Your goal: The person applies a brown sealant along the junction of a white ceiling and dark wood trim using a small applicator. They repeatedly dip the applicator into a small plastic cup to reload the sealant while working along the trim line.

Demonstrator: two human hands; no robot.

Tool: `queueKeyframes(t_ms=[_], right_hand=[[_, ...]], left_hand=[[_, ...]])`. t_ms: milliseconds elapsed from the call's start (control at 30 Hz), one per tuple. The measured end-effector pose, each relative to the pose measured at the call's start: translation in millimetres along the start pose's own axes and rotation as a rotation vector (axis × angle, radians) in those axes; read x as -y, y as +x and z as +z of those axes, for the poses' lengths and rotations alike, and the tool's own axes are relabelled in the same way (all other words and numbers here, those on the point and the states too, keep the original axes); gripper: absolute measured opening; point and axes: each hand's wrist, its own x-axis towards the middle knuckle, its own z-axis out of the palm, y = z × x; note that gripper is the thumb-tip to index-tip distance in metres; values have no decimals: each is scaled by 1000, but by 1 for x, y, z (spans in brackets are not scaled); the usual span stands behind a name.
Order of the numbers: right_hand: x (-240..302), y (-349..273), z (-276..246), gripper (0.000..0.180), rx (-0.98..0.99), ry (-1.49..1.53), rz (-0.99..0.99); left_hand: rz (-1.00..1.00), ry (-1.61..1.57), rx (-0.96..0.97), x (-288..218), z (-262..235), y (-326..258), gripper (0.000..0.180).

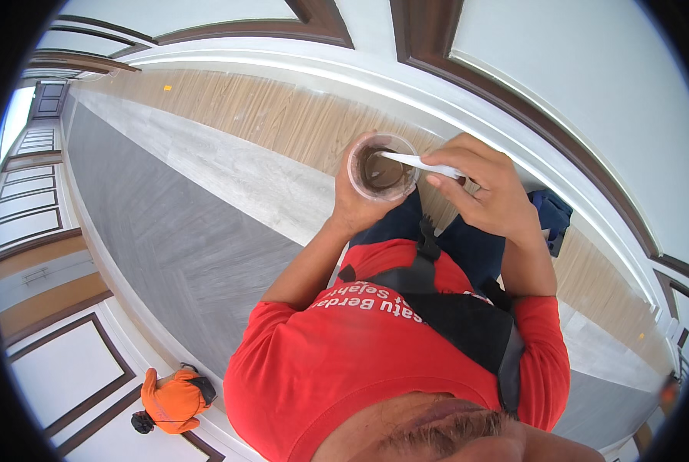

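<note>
My left hand (352, 202) is wrapped round the side of a clear plastic cup (414, 145), held up in front of my body. Brown paint-like stuff (380, 175) lies in the cup and smears its inner wall. From the right, my right hand (489, 186) pinches a slim white stick-like tool (410, 159) between thumb and fingers. Its narrow end reaches over the rim into the cup. The wider end lies under my fingers, so its exact kind is unclear.
White wall panels with dark brown frames (429, 35) run close along the far side. The floor has a wood-look strip (229, 100) and grey planks (167, 200). A dark blue bag (551, 219) sits by the wall at right. Lower left, a person in orange (176, 400) is near the opposite wall.
</note>
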Motion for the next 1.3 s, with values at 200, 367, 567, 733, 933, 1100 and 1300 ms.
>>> queueKeyframes(t_ms=[200,367,567,733,933,1100,1300], right_hand=[[3,15,10,20,100,-160,33],[-4,20,19,20,87,-220,-41],[-6,20,23,19,70,-238,-35],[-8,18,29,19,19,-218,-48],[-9,15,34,19,-19,-208,-25],[-5,16,31,19,-68,-47,93],[-6,15,36,19,-113,-43,137]], left_hand=[[-37,-13,5,-3,-1,-1,98],[2,23,3,0,0,-3,98],[48,60,13,-4,1,-1,98],[53,39,-8,3,3,-3,98],[50,30,-10,4,3,-4,98],[20,12,-36,-2,4,-4,101],[67,77,-40,2,1,-5,99]])
